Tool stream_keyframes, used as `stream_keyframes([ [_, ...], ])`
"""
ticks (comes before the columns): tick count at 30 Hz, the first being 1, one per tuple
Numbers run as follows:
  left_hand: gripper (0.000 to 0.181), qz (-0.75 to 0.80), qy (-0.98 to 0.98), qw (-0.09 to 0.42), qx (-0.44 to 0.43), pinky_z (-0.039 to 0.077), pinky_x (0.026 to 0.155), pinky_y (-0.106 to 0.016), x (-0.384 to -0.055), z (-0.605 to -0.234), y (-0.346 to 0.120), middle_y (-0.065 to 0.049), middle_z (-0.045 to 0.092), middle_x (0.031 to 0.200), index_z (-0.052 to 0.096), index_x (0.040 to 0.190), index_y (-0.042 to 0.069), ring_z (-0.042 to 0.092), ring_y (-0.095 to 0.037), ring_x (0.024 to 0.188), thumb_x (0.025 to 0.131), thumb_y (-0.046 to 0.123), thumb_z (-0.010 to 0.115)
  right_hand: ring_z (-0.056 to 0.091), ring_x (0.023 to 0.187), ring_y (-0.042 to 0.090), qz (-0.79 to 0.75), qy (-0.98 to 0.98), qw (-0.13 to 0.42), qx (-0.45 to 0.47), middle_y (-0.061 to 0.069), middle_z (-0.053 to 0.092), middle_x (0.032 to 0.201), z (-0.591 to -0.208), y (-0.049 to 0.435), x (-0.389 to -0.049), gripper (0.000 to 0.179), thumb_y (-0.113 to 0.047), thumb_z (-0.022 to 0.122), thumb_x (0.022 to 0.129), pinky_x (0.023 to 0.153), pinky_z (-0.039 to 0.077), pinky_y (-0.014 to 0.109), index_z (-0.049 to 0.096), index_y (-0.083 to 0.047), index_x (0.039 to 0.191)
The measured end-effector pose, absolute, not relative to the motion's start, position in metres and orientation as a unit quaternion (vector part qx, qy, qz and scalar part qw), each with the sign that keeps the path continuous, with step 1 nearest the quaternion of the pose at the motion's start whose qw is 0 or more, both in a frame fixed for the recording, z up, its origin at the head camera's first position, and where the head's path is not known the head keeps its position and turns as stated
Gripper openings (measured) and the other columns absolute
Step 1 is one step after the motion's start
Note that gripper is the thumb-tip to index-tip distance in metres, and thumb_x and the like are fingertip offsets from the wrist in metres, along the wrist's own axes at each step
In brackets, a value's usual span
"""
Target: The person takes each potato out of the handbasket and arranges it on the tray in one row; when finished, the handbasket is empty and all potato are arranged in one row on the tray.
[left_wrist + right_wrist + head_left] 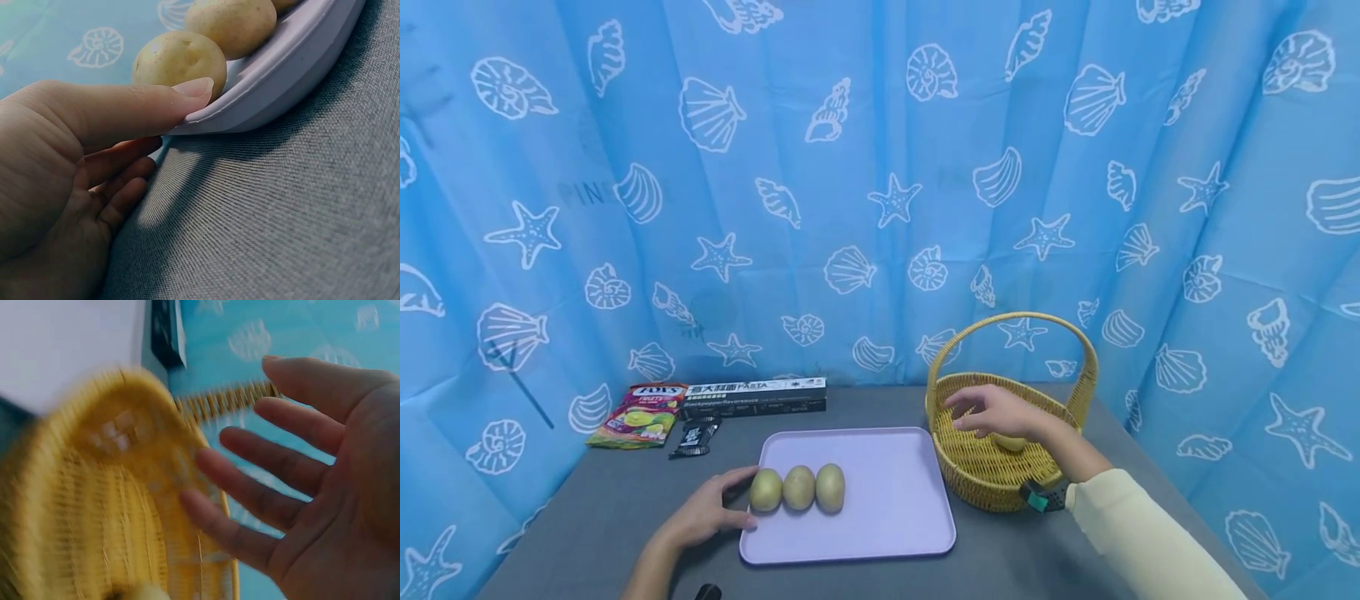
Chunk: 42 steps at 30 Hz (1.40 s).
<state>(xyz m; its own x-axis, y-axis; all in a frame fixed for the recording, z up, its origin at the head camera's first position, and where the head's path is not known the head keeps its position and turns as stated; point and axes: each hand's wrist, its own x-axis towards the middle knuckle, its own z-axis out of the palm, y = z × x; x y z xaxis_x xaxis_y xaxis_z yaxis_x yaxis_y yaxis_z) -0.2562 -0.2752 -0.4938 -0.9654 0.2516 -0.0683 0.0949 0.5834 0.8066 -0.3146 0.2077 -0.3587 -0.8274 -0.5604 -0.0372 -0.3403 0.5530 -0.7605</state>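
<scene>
My left hand (pixel 703 510) is at the left edge of the lilac tray (pixel 891 500). In the left wrist view its thumb lies against the tray's rim, and the other fingers spread loosely below it. Three potatoes (pixel 799 488) stand in a row on the tray's left half, the nearest (pixel 178 59) just beyond the thumb. Over the yellow wicker basket (pixel 981 492), my right hand (pixel 312 469) hovers with nothing in it, fingers apart and slightly bent. One more potato (pixel 1009 442) lies inside the basket, partly hidden by the right wrist.
Behind the tray stand a black and white pasta box (pixel 756 397), a colourful candy bag (pixel 638 415) and a small black packet (pixel 696 437). The basket's tall handle (pixel 1011 317) arches up beside the right hand. A blue shell-patterned curtain (pixel 850 208) hangs behind the grey table (pixel 587 533).
</scene>
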Motion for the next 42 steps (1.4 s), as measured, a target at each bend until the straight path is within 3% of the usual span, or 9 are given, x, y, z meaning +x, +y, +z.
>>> stream_keyframes([
  [9,0.086,0.443,0.888,0.088,0.089,0.027,0.105,-0.067,-0.256,-0.493,-0.276,-0.022,0.043,0.145,0.046,0.143,0.004,0.035,-0.047,0.133,0.071,0.029,0.085,0.047,0.124,0.044,-0.37,0.895,0.177,-0.175,0.026,0.049,0.136,-0.369,0.248,-0.341,0.048,-0.023,0.063,0.094,0.094,0.045,0.061,0.053,0.001,0.134],
  [17,0.085,0.443,0.888,0.088,0.086,0.028,0.105,-0.067,-0.255,-0.494,-0.275,-0.022,0.044,0.145,0.047,0.143,0.005,0.035,-0.047,0.133,0.071,0.028,0.085,0.053,0.115,0.036,-0.313,0.918,0.21,-0.125,0.025,0.047,0.139,-0.388,0.254,-0.344,0.048,-0.023,0.065,0.092,0.092,0.047,0.055,0.056,-0.002,0.133],
  [27,0.085,0.445,0.887,0.081,0.09,0.027,0.105,-0.067,-0.256,-0.493,-0.276,-0.021,0.044,0.145,0.047,0.143,0.004,0.035,-0.047,0.133,0.07,0.027,0.085,0.058,0.099,0.026,-0.269,0.933,0.22,-0.095,0.01,0.064,0.113,-0.387,0.245,-0.347,0.032,-0.012,0.071,0.085,0.083,0.054,0.05,0.068,0.0,0.114],
  [31,0.085,0.445,0.887,0.08,0.092,0.027,0.105,-0.067,-0.256,-0.493,-0.276,-0.021,0.045,0.144,0.047,0.143,0.004,0.035,-0.047,0.133,0.07,0.028,0.085,0.058,0.1,0.027,-0.285,0.927,0.228,-0.085,0.012,0.063,0.115,-0.387,0.243,-0.346,0.034,-0.004,0.069,0.083,0.084,0.054,0.049,0.066,0.0,0.117],
  [38,0.084,0.438,0.892,0.076,0.086,0.028,0.104,-0.068,-0.254,-0.494,-0.275,-0.021,0.046,0.144,0.048,0.143,0.006,0.036,-0.048,0.132,0.071,0.029,0.085,0.052,0.07,0.019,-0.282,0.928,0.231,-0.075,0.011,0.057,0.091,-0.392,0.236,-0.34,0.042,0.007,0.062,0.077,0.066,0.052,0.035,0.063,-0.004,0.118],
  [42,0.084,0.435,0.893,0.076,0.082,0.028,0.104,-0.068,-0.252,-0.494,-0.274,-0.021,0.046,0.143,0.048,0.142,0.006,0.037,-0.048,0.131,0.07,0.028,0.085,0.052,0.068,0.02,-0.273,0.934,0.213,-0.084,0.011,0.054,0.086,-0.396,0.236,-0.34,0.038,0.009,0.063,0.075,0.062,0.052,0.035,0.064,-0.006,0.11],
])
